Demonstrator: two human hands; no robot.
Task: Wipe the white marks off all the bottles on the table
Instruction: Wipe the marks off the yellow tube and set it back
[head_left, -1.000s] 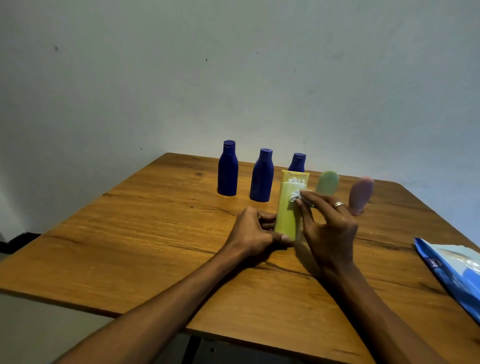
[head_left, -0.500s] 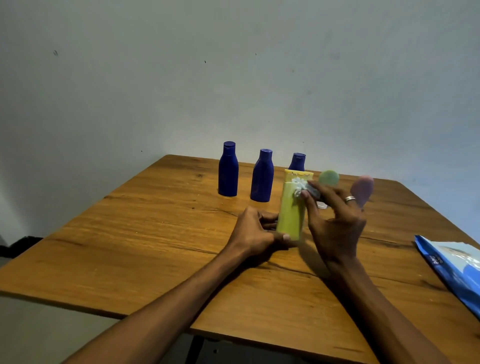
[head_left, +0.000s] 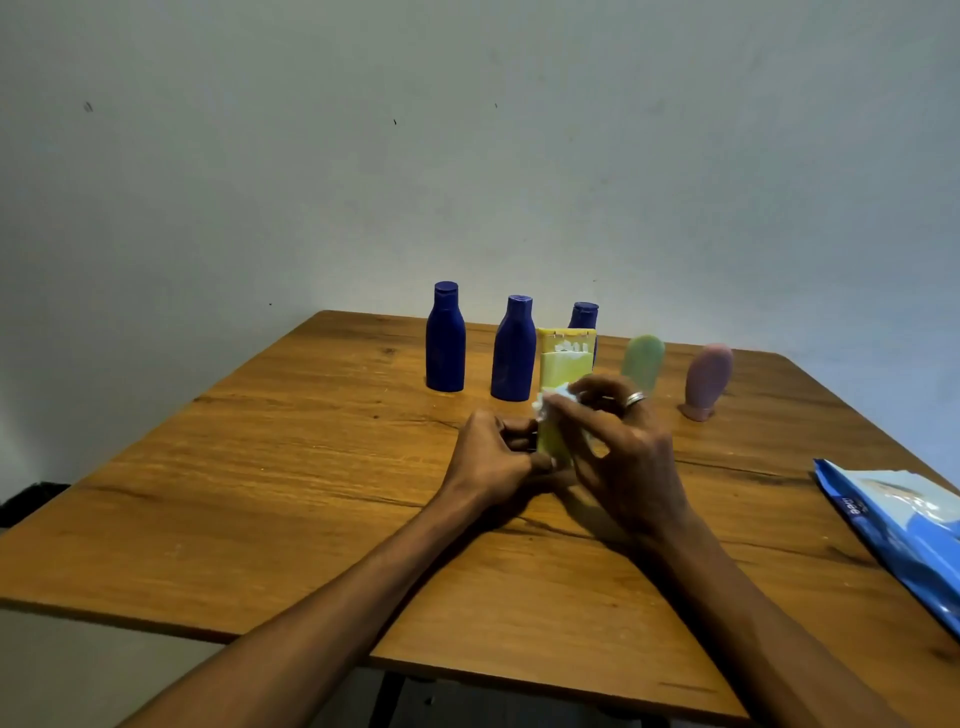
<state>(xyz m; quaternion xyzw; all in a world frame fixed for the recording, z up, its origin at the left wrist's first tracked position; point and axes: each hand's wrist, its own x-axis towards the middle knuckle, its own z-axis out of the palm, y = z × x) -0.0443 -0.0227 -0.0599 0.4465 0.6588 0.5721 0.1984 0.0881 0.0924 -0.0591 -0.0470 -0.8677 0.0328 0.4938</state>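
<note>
My left hand (head_left: 496, 457) grips the foot of the yellow bottle (head_left: 562, 370), fingers curled round it, and the bottle stands upright on the worktop (head_left: 291, 467) near the middle, a little toward the far edge. My right hand (head_left: 621, 441) pinches a white wipe (head_left: 553, 402) and presses it against the front of the bottle, about halfway up. White marks (head_left: 570, 347) show on the bottle's top band, above the wipe.

Behind the yellow bottle, along the far edge, stands a row: three blue bottles, the left one (head_left: 445, 338), the middle one (head_left: 513, 349) and a third (head_left: 585, 315) mostly hidden behind the yellow one. To the right of them stand a green bottle (head_left: 643, 357), partly behind my right hand, and a pink bottle (head_left: 707, 380) nearest the far right corner. All stand apart from one another.

A blue wipe pack (head_left: 904, 525) lies at the right edge, part of it running out of view. The left half of the worktop is bare wood right to the left edge, and the strip between my forearms and the near edge is bare too. Between my right hand and the pack is a broad stretch of bare wood. A plain wall (head_left: 467, 156) rises close behind the far edge.
</note>
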